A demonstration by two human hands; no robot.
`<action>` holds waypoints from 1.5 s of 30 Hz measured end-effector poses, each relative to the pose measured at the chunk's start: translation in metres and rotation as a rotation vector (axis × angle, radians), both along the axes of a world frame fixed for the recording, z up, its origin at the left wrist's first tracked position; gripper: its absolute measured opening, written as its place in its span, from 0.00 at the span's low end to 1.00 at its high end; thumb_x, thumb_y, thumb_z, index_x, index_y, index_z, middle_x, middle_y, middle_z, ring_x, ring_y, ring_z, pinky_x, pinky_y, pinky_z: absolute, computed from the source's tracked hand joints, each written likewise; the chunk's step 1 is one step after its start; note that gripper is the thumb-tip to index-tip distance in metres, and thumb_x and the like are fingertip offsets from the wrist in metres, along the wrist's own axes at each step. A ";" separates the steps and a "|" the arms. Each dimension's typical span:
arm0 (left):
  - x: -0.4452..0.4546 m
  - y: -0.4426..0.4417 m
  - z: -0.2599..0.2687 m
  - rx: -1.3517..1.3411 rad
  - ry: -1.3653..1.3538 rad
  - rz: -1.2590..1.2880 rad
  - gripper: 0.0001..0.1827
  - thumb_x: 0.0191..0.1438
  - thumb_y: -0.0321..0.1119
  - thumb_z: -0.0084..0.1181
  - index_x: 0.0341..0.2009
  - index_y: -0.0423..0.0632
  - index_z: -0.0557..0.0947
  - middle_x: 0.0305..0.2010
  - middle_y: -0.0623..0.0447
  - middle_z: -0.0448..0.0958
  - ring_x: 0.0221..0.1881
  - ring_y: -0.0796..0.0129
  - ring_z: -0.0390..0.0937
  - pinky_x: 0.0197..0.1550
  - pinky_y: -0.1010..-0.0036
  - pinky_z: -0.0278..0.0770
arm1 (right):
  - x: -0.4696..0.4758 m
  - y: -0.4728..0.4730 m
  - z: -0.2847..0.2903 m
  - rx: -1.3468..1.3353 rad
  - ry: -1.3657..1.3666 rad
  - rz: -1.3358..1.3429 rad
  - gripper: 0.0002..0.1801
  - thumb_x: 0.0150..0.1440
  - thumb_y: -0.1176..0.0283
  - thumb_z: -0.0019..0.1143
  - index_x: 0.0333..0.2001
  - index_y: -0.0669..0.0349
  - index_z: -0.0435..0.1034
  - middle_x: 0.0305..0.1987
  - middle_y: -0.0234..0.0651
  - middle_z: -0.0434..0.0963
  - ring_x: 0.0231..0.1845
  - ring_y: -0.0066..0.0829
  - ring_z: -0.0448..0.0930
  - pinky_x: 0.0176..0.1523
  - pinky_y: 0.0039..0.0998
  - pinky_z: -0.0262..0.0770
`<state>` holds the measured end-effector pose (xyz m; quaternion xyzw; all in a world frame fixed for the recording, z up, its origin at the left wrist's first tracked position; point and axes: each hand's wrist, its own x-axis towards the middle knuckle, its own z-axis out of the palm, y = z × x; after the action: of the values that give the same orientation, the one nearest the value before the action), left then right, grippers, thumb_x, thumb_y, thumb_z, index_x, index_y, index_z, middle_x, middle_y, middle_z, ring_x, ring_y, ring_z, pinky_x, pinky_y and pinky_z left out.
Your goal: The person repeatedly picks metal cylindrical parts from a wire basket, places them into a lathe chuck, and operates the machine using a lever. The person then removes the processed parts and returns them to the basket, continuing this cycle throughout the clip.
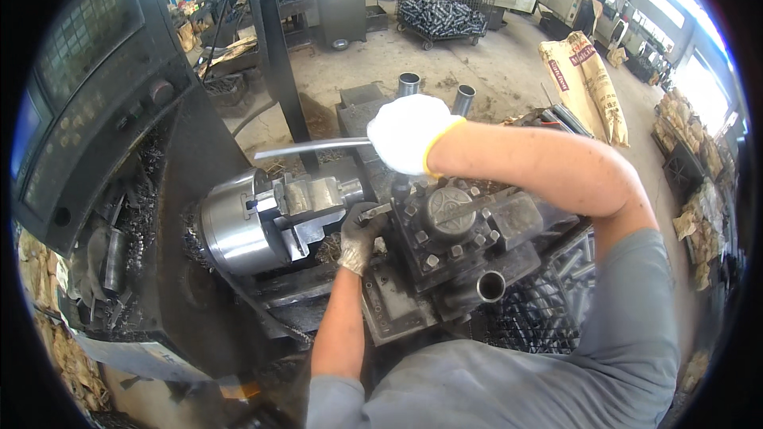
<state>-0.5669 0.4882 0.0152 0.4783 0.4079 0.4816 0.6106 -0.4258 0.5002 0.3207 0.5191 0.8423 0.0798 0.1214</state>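
My right hand point(411, 134), in a white knit glove with a yellow cuff, is closed around a thin metal rod point(313, 147) that points left above the lathe. My left hand point(362, 235), in a dirty grey glove, is at the cutting tool point(375, 211) on the left side of the square tool post point(451, 210); whether its fingers grip the tool is unclear. Left of it is the steel lathe chuck point(238, 223), its stepped jaws point(310, 196) around a metal workpiece point(351, 191). A hollow metal tube point(490, 286) lies at the near right of the tool post.
Two metal tubes point(409, 83) point(465, 98) stand beyond my right hand. The machine's dark control cabinet point(119, 89) rises at left. Metal parts fill a wire basket point(536, 310) at the right and a wheeled cage point(444, 15) farther back. A paper sack point(587, 83) lies on the floor.
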 end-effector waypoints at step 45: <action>-0.005 0.007 0.014 0.085 0.100 -0.098 0.17 0.57 0.28 0.70 0.51 0.43 0.85 0.43 0.56 0.86 0.43 0.74 0.82 0.47 0.74 0.82 | 0.167 0.027 -0.033 0.207 -0.180 -0.384 0.08 0.56 0.69 0.65 0.34 0.62 0.84 0.34 0.50 0.86 0.37 0.51 0.87 0.44 0.44 0.85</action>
<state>-0.5723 0.4952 0.0289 0.5466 0.3931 0.4437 0.5914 -0.2583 0.5275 0.2872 0.6702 0.7012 0.1872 0.1550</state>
